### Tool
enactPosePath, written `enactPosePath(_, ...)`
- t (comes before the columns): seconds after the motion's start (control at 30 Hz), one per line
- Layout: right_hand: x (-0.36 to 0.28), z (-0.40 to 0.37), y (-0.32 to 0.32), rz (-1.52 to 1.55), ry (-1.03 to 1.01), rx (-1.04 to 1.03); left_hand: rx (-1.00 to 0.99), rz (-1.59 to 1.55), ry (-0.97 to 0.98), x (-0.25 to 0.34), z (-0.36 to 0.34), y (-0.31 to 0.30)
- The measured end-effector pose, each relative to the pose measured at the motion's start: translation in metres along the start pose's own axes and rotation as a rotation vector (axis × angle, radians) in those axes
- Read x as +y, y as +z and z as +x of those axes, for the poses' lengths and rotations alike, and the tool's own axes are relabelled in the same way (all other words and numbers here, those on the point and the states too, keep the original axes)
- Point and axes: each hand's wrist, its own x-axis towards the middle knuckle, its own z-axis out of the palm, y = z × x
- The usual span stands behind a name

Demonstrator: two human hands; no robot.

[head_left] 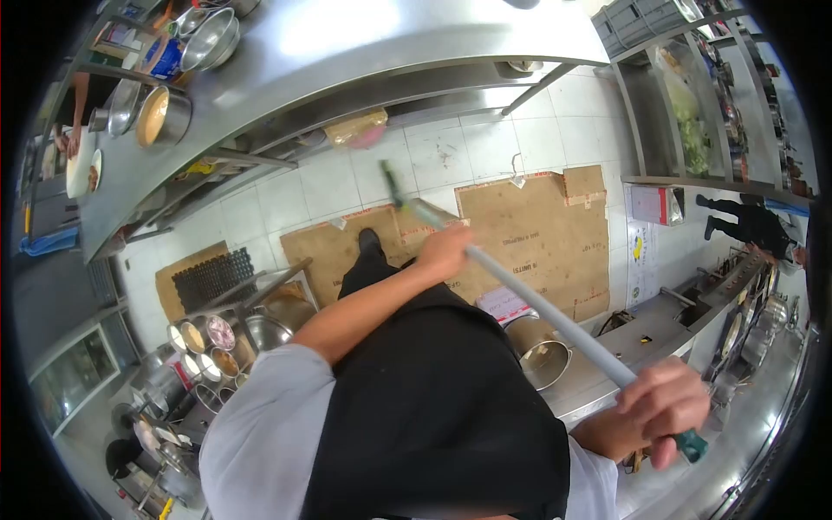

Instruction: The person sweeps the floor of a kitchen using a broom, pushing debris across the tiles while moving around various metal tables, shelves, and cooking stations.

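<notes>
A long grey pole [555, 317] crosses in front of my body, slanting from the upper left to the lower right. Its far end carries a narrow green head [391, 184] over the white floor tiles. My left hand [445, 250] is wrapped round the pole near the head end. Round the other end, just above a green cap [691, 445], my right hand [664, 407] is closed. Flattened brown cardboard [537, 234] lies on the floor beneath the pole, and my shoe [370, 242] rests on it.
A steel counter [347, 35] with bowls runs along the top. Shelving [650, 130] stands at the right, near a person [756, 227] in dark clothes. A large pot [544, 354] is beside my body. Food containers [208, 347] sit at left. Another person's hand [73, 143] is behind the counter.
</notes>
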Motion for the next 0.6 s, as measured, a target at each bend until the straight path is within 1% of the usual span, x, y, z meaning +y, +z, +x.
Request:
enactPosePath(0.03,0.011,0.002,0.007,0.055,-0.026,0.025,0.024,0.028,-0.079,-0.006,-0.020,-0.021)
enactPosePath(0.07,0.025,0.003,0.019,0.058,0.062,0.109,0.051,0.060,-0.158,-0.015,-0.039,-0.048)
enactPosePath(0.1,0.050,0.008,0.040,0.085,0.134,0.220,0.058,0.083,-0.194,-0.050,-0.062,-0.060)
enactPosePath(0.13,0.077,0.014,0.062,0.115,0.209,0.332,0.157,0.112,-0.281,-0.081,-0.077,-0.072)
enactPosePath(0.17,0.105,0.028,0.073,0.127,0.340,0.237,0.100,0.246,-0.344,-0.152,-0.095,-0.068)
enactPosePath(0.2,0.146,0.030,0.085,0.158,0.373,0.120,0.207,0.256,-0.392,-0.181,-0.113,-0.085)
enactPosePath(0.23,0.179,0.038,0.110,0.172,0.387,0.141,0.241,0.314,-0.321,-0.231,-0.132,-0.097)
enactPosePath(0.27,0.198,0.048,0.130,0.183,0.403,0.160,0.274,0.369,-0.248,-0.275,-0.138,-0.100)
enactPosePath(0.37,0.211,0.066,0.148,0.117,0.336,0.120,0.284,0.411,-0.253,-0.323,-0.099,-0.101)
enactPosePath(0.4,0.197,0.069,0.143,0.019,0.383,0.157,0.253,0.322,-0.254,-0.316,-0.074,-0.099)
enactPosePath(0.47,0.185,0.057,0.131,-0.010,0.382,0.322,0.167,0.124,-0.288,-0.261,-0.012,-0.085)
enactPosePath(0.5,0.171,0.054,0.125,-0.065,0.417,0.404,0.150,0.054,-0.182,-0.255,0.011,-0.068)
enactPosePath(0.53,0.156,0.053,0.122,-0.125,0.449,0.485,0.145,0.012,-0.241,-0.233,0.038,-0.050)
enactPosePath(0.6,0.131,0.051,0.125,-0.238,0.427,0.564,0.090,-0.077,-0.097,-0.197,0.070,-0.023)
